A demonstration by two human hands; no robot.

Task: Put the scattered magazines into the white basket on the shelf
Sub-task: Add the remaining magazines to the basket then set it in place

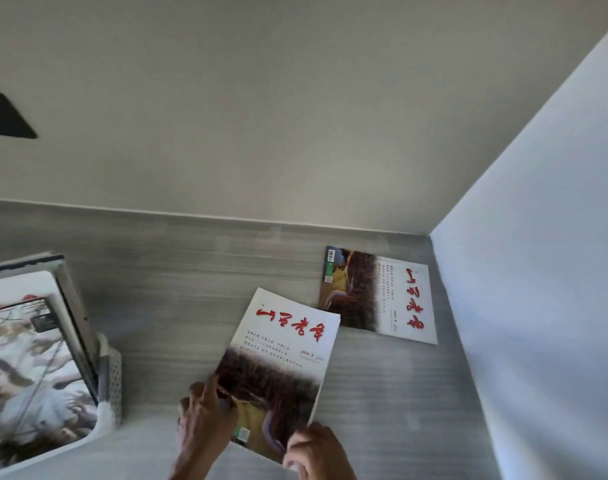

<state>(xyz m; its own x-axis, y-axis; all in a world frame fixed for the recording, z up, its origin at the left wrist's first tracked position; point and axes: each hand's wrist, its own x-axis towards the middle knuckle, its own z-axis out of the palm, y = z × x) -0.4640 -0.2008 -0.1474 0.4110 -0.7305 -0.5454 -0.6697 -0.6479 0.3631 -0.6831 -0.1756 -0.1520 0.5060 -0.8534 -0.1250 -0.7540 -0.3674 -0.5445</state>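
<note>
Here, left hand (202,420) and right hand (318,448), grip closed on near magazine (282,362)

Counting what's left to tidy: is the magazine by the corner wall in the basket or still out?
Out. The far magazine lies flat on the grey shelf, well apart from the white basket.

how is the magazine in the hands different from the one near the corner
The near magazine is gripped at its lower edge by the left hand and right hand; the far magazine lies untouched on the shelf. The near one's red title reads upright to the camera; the far one's runs sideways. The near one overlaps the far one's corner. Both appear to have the same cover.
</note>
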